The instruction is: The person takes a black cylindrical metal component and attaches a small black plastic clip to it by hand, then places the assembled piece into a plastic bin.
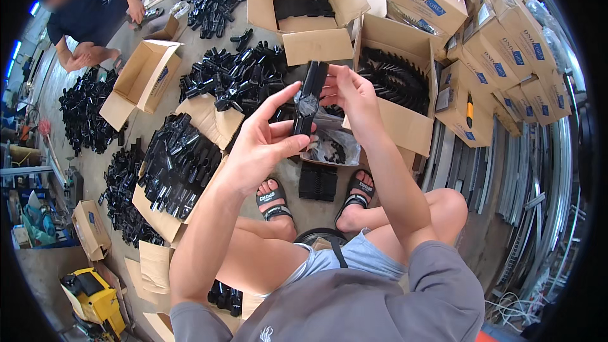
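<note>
Centrally, a glossy, elongated black part [306,106] is held in the half-curled left hand [261,138], the right hand [356,96] bent against it, grip unclear; access is crowded by open cardboard boxes [318,48] and, upper left, jumbled black pieces [229,77].

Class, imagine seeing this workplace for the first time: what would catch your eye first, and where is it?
Probably the black part near the picture's centre, between the left hand and the right hand. Next come the heaps of black pieces left of it and the stacked cardboard boxes at upper right. The bright yellow device at lower left also stands out.
</note>
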The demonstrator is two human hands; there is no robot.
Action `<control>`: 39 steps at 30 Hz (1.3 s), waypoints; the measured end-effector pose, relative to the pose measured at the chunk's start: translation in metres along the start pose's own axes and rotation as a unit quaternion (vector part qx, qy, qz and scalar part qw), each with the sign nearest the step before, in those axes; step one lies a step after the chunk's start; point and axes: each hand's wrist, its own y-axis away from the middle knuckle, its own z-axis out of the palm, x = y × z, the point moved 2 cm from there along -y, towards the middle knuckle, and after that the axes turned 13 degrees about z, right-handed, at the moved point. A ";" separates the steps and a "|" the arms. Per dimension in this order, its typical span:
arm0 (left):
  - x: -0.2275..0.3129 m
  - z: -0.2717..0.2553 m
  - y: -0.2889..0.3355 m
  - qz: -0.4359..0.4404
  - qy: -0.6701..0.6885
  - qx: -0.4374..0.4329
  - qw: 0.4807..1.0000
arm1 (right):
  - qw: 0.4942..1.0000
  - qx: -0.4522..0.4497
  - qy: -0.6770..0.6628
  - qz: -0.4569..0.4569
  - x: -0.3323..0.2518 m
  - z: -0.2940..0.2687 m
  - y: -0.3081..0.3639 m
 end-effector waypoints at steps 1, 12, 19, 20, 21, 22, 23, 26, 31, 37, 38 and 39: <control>0.003 0.000 0.000 0.001 0.015 0.008 1.000 | 0.997 0.057 0.051 0.033 0.015 -0.017 -0.011; 0.032 -0.011 0.008 0.080 0.102 0.068 0.989 | 0.639 0.140 0.738 0.167 0.304 -0.154 -0.026; 0.044 -0.019 0.008 0.081 0.170 0.050 0.981 | 0.599 0.131 0.766 0.191 0.308 -0.153 -0.026; 0.045 -0.021 0.009 0.089 0.169 0.047 0.980 | 0.604 0.133 0.761 0.194 0.295 -0.145 -0.021; 0.045 -0.023 0.013 0.096 0.167 0.051 0.980 | 0.613 0.128 0.754 0.198 0.289 -0.136 -0.018; 0.048 -0.025 0.016 0.095 0.158 0.062 0.981 | 0.613 0.120 0.757 0.191 0.294 -0.133 -0.020; 0.050 -0.022 0.014 0.091 0.155 0.058 0.982 | 0.621 0.150 0.744 0.197 0.292 -0.142 -0.017; 0.048 -0.023 0.013 0.091 0.155 0.066 0.982 | 0.640 0.194 0.716 0.201 0.284 -0.144 -0.010; 0.046 -0.026 0.018 0.103 0.153 0.061 0.981 | 0.759 0.237 0.588 0.147 0.271 -0.137 0.002; 0.046 -0.021 0.017 0.113 0.161 0.045 0.979 | 0.947 0.236 0.049 0.214 0.241 -0.100 0.004; 0.046 -0.019 0.015 0.113 0.166 0.040 0.979 | 0.957 0.222 0.039 0.185 0.220 -0.087 0.004; 0.045 -0.015 0.012 0.108 0.174 0.033 0.978 | 0.964 0.213 0.028 0.155 0.199 -0.076 0.003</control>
